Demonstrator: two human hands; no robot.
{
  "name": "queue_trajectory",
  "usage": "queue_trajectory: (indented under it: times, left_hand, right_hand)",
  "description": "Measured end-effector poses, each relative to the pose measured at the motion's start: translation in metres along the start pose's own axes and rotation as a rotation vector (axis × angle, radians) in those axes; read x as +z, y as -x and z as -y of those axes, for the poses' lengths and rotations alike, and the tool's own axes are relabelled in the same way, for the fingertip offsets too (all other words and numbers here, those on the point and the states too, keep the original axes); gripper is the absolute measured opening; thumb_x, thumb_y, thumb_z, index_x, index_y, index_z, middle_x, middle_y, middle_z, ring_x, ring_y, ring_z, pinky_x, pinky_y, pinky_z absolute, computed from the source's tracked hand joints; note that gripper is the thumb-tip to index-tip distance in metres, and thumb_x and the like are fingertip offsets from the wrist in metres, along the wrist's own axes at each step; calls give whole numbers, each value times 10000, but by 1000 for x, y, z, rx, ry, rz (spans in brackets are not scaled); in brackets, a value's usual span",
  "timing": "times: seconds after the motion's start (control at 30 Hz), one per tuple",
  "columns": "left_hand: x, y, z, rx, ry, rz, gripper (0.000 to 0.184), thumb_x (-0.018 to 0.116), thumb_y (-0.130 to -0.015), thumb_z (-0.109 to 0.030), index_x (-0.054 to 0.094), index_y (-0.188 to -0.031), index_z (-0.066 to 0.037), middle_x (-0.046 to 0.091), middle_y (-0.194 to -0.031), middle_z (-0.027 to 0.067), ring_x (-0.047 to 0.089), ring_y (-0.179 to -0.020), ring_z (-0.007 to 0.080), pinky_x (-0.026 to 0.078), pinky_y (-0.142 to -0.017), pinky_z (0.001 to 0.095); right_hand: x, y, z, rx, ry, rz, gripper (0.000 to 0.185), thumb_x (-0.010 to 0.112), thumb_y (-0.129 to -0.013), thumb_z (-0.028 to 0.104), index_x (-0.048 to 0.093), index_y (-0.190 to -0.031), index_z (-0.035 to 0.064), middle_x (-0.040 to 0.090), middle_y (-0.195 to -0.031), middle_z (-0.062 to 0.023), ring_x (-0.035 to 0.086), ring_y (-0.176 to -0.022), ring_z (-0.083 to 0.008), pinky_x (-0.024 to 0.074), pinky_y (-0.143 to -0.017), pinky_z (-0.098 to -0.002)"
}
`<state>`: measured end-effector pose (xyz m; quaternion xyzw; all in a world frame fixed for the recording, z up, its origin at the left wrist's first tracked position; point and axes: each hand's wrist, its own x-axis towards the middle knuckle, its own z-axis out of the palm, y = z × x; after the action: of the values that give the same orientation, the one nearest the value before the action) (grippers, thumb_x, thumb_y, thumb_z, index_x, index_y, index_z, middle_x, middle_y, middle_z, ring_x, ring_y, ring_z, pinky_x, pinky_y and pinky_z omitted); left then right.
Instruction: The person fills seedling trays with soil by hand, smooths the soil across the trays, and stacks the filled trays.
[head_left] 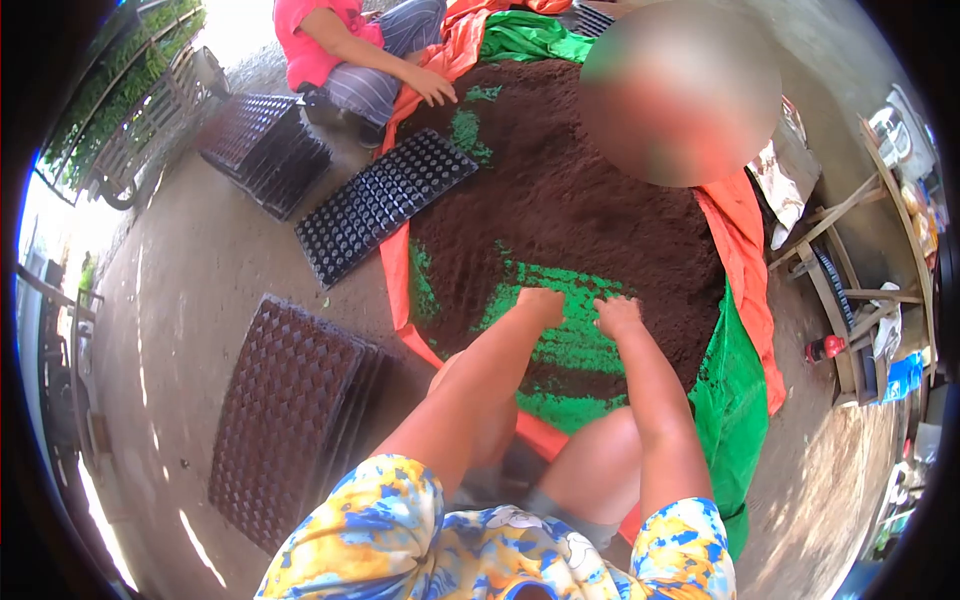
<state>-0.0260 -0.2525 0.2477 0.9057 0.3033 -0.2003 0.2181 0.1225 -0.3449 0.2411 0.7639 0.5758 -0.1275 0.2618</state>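
1. Two bare hands are over the near part of the dark soil (610, 230), where a green sheet (575, 310) shows through; the soil spreads broadly ahead of the wearer
2. The left hand (541, 305) is bent inward with its knuckles up, and I cannot tell whether its fingers close on anything; the right hand (618, 314) has its thumb and fingers apart, with nothing visible between them
3. The soil looks loose, soft and crumbly, probably light by the handful but heavy as a mass; it should spill through parted fingers, so cupped palms would suit it, taken from the thicker part beyond the green patch
4. The sheet looks thin and limp, likely to ruck up if dragged; its free green fold (735, 400), to the right of the soil, would be the easier place to grip
5. A black cell tray (385, 205) rests at the left edge of the soil, probably light and bendy, best held by both long rims; a stack of trays (285, 400) stands to the near left of the soil
6. Another person's hand (432, 86) reaches to the far left edge of the soil
7. A blurred disc (680, 95) hides the soil's far right side, the undersides of the wearer's fingers are out of sight, and the soil's depth is hard to judge
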Motion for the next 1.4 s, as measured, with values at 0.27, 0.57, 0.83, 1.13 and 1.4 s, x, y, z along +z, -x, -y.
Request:
queue_trajectory:
  times: [0.27,0.57,0.83,1.13,1.4]
  left_hand:
    - [-5,7,-4,1,33,-9,451,567,-801,-376,505,-1152,-99,584,-1101,87,542,-1049,256,425,-844,422]
    - [-3,1,-2,0,-3,33,534,538,-813,-409,416,-1266,-153,557,-1129,116,519,-1069,278,424,-867,416]
    - [-6,7,-5,-7,28,-13,444,561,-804,-380,504,-1152,-111,573,-1116,102,530,-1064,263,419,-856,416]
    - [-7,6,-6,-10,31,-10,446,558,-810,-380,500,-1156,-104,575,-1114,103,535,-1058,266,424,-851,417]
    - [-6,0,-5,-11,4,58,546,521,-824,-426,391,-1284,-162,539,-1157,115,502,-1091,280,419,-867,436]
  right_hand:
    - [5,-1,-3,-10,-30,-38,425,559,-816,360,473,-1175,151,529,-1152,-82,452,-1129,-251,352,-922,-478]
    - [4,-1,-4,-7,-49,-51,424,570,-805,350,480,-1166,146,527,-1162,-84,449,-1132,-253,352,-929,-477]
    - [8,-4,-3,-3,-37,-52,435,568,-807,352,472,-1178,147,524,-1163,-86,443,-1138,-254,349,-929,-483]
    - [7,-4,-2,-1,-17,-48,427,563,-813,350,468,-1176,147,529,-1149,-89,449,-1128,-260,353,-920,-483]
    - [8,-5,-3,-5,-27,-34,426,561,-818,340,465,-1185,148,529,-1145,-89,446,-1131,-260,345,-928,-477]
